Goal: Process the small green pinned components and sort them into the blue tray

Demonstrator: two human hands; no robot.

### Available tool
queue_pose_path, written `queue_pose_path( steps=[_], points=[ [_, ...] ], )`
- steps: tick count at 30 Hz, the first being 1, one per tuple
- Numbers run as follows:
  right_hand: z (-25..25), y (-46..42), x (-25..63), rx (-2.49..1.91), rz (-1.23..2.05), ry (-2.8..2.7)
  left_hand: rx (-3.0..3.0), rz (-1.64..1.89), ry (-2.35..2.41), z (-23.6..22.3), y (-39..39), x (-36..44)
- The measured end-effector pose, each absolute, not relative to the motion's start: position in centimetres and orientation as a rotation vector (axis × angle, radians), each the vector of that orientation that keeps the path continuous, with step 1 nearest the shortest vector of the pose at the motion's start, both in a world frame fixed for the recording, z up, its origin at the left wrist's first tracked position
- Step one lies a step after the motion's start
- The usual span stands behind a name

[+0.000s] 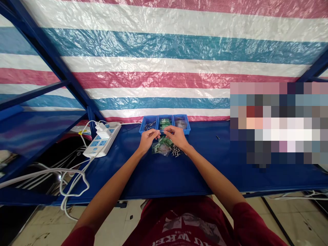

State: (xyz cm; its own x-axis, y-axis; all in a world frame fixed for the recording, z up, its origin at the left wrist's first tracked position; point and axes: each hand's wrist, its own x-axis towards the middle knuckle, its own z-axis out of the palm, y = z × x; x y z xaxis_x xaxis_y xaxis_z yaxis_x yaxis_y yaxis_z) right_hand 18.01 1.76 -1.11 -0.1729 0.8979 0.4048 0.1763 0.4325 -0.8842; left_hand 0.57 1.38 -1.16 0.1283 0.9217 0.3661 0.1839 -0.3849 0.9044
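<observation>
Mid-frame, left hand (pixel 148 140) and right hand (pixel 177 137) are pinching, nearly closed, maybe one thin stick (pixel 161 131); a loose pinch could be dropping it.

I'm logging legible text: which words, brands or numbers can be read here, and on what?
Shirt: roughly "U WKE", distorted and cut off; full wording unclear.
Smaller shirt print: too small.
Power strip: no legible markings.
Clear bag: none legible.
Pixelated area: unreadable.

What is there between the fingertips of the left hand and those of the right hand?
In the head view, a small thin piece spans between the left hand and right hand; it is too small to identify.
</observation>
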Motion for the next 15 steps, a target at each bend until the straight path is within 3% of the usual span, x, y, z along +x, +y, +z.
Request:
queue_pose_path(
  steps=[15],
  points=[
    [-2.7, 0.7, 18.9, -1.03, 0.717, -1.7, 1.768, 1.279, 1.04, -1.3, 0.9, 0.8]
  ],
)
